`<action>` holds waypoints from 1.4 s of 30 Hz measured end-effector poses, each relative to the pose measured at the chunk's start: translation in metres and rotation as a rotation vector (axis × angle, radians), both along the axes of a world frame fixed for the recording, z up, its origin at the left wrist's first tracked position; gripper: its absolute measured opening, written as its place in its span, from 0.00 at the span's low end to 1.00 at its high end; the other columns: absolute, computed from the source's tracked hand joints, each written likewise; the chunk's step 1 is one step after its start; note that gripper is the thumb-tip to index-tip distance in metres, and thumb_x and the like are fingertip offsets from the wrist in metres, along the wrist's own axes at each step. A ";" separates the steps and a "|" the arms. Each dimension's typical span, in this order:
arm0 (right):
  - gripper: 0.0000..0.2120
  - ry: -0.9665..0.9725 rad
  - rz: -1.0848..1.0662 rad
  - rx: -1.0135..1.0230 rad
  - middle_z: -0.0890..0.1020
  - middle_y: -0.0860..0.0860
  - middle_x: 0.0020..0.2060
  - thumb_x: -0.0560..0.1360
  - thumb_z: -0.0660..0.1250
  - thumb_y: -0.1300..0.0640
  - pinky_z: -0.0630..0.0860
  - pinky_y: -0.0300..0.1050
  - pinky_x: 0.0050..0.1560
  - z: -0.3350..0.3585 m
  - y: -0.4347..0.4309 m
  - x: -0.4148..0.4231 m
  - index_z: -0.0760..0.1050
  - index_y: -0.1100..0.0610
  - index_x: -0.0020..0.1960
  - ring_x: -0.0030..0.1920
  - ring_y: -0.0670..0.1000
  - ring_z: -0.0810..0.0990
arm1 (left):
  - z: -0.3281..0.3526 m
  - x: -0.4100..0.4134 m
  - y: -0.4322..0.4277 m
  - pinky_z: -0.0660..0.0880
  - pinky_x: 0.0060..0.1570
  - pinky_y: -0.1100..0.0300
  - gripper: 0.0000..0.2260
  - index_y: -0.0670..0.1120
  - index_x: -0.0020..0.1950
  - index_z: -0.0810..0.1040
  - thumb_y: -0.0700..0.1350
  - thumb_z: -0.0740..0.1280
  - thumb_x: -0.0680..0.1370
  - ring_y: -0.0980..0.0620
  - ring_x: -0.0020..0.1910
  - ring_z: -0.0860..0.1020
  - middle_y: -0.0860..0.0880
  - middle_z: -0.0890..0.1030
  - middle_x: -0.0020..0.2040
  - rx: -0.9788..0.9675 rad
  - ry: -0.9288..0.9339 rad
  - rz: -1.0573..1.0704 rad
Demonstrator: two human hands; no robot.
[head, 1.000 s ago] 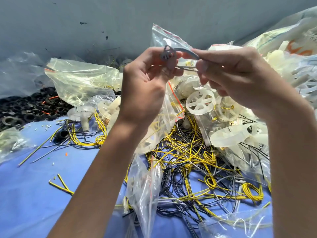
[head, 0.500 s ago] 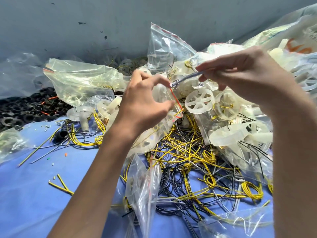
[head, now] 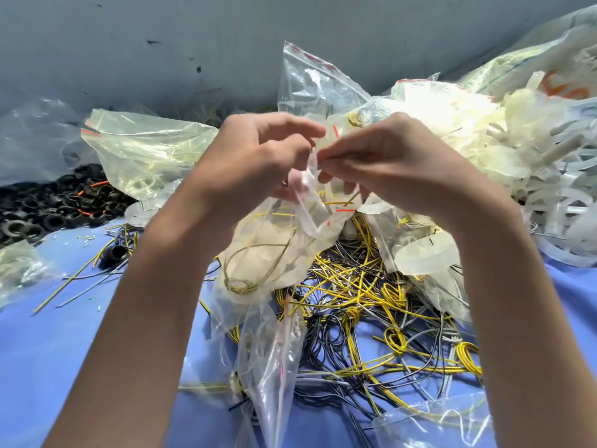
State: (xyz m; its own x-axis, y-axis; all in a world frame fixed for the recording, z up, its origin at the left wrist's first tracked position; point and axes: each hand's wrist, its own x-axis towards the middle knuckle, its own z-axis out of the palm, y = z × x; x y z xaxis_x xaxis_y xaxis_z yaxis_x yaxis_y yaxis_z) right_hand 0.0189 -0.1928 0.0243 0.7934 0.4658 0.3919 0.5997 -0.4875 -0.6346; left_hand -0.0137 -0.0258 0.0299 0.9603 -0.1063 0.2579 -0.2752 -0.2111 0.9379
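A clear zip bag (head: 274, 253) with a red seal strip lies in the middle of the heap, with white plastic parts and a yellow-green wire loop inside it. My left hand (head: 255, 156) has curled fingers and holds the bag's mouth open from the left; it is slightly blurred. My right hand (head: 391, 166) is right against it and pinches a thin grey wire piece (head: 326, 157) between thumb and forefinger at the bag's opening. Most of the wire is hidden in the fingers.
Loose yellow and black wires (head: 361, 305) sprawl over the blue table cover (head: 64, 357). Black rings (head: 48, 211) lie at the left, a yellowish bag (head: 145, 150) sits behind them, and bagged white plastic wheels (head: 504, 140) are heaped at the right. A grey wall is close behind.
Both hands have come down from in front of the wall to the clear bag. My left hand let go of the grey wire and took the bag's mouth; my right hand brought the wire there.
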 end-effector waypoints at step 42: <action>0.09 0.025 -0.040 -0.301 0.85 0.47 0.41 0.75 0.66 0.51 0.78 0.50 0.47 0.001 -0.008 -0.007 0.83 0.51 0.51 0.43 0.47 0.83 | -0.003 -0.011 -0.006 0.73 0.41 0.62 0.10 0.53 0.39 0.80 0.59 0.69 0.70 0.56 0.40 0.77 0.55 0.78 0.41 0.895 -0.206 0.096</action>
State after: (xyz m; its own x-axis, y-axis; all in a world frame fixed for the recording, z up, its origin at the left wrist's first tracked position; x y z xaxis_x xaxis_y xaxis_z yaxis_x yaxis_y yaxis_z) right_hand 0.0115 -0.2008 0.0258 0.8213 0.5260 0.2210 0.5620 -0.6791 -0.4722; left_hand -0.0243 -0.0314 0.0264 0.9197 -0.2709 0.2841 -0.3623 -0.8645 0.3484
